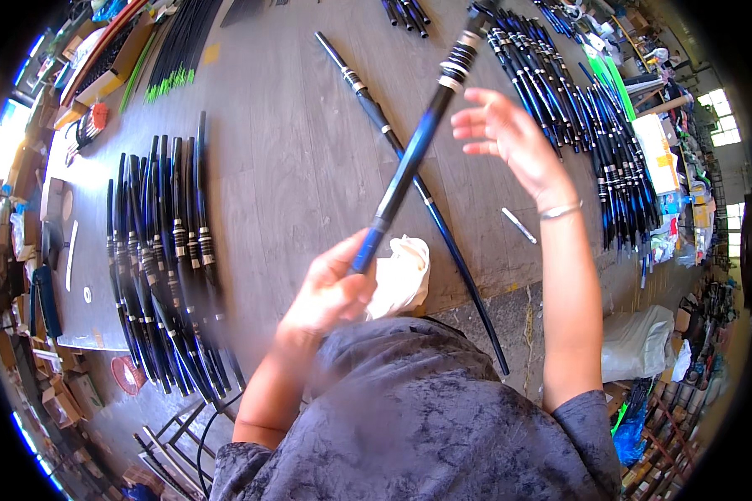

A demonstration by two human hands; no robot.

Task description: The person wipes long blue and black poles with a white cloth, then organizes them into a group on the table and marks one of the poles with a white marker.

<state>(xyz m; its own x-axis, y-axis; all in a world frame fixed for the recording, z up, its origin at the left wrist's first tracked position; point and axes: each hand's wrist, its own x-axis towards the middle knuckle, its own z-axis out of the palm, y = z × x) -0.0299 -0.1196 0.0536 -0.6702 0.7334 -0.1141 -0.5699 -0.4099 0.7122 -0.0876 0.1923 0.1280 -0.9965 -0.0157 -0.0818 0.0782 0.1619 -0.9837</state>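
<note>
Left hand, lower centre, grips lower end of blue-black rod; right hand, half-open, just beside rod.

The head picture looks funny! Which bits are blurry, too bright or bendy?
Head view: the held rod and left hand look slightly blurred, and a hazy smudge softens part of the shirt; head view: a window at far right glares white, and the table is palest at its left; head view: the room curves near the black rim.

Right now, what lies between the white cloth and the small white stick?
A dark rod lying diagonally passes between the white cloth and the small white stick, in the head view.
</note>
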